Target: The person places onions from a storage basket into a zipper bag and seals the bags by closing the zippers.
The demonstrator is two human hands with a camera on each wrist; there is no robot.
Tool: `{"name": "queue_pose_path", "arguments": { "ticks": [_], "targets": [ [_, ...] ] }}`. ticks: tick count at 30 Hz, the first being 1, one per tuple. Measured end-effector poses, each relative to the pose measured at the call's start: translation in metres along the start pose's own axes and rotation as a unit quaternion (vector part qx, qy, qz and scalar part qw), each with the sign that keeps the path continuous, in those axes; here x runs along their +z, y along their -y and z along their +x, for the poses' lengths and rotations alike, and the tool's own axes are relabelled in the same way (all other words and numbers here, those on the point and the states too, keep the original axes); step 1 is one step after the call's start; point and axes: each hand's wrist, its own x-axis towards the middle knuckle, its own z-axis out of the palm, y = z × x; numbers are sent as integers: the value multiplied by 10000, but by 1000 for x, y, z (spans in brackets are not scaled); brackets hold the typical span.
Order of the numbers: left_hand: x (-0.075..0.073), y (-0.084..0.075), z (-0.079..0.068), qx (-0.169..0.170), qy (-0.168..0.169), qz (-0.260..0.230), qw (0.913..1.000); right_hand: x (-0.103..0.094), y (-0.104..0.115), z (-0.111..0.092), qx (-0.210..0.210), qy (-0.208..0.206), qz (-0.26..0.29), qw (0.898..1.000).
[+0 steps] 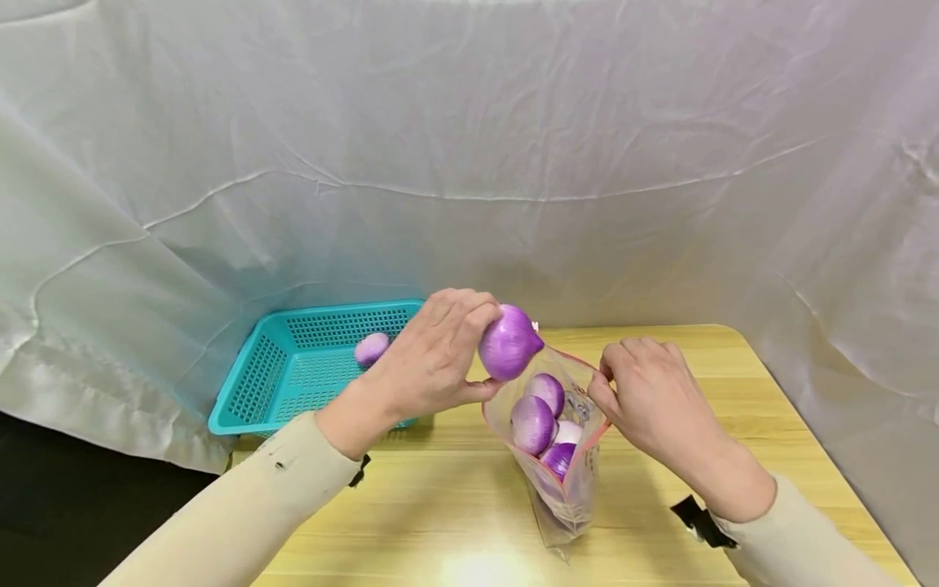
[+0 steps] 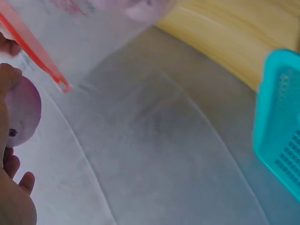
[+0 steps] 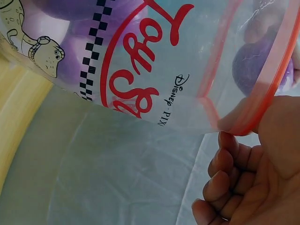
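My left hand (image 1: 440,350) grips a purple onion (image 1: 509,342) between thumb and fingers, just above the mouth of a clear plastic zip bag (image 1: 543,497). In the left wrist view that onion (image 2: 24,112) shows at the left edge, close to the bag's red zip strip (image 2: 37,49). My right hand (image 1: 653,391) pinches the bag's right rim. The right wrist view shows its thumb and fingers (image 3: 222,159) on the red-edged rim and red lettering printed on the bag. Several purple onions (image 1: 533,424) lie inside the bag, which stands upright with its mouth spread.
A turquoise plastic basket (image 1: 249,391) stands at the left of the wooden table (image 1: 440,522), partly behind my left arm. Inside it one purple onion (image 1: 372,349) is visible. A pale grey cloth (image 1: 513,163) hangs behind and beside the table.
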Motion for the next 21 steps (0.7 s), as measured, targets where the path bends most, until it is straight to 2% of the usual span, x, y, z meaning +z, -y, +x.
{"name": "queue_pose_path", "arguments": {
  "ticks": [8, 17, 21],
  "targets": [
    [8, -22, 19, 209, 662, -229, 9973, -1, 0, 3, 143, 195, -18, 9997],
    [21, -32, 22, 259, 1517, -212, 9879, 0, 0, 2, 135, 191, -2, 9997],
    [24, -34, 22, 300, 1699, -174, 9848, 0, 0, 2, 145, 185, -10, 9997]
  ]
}}
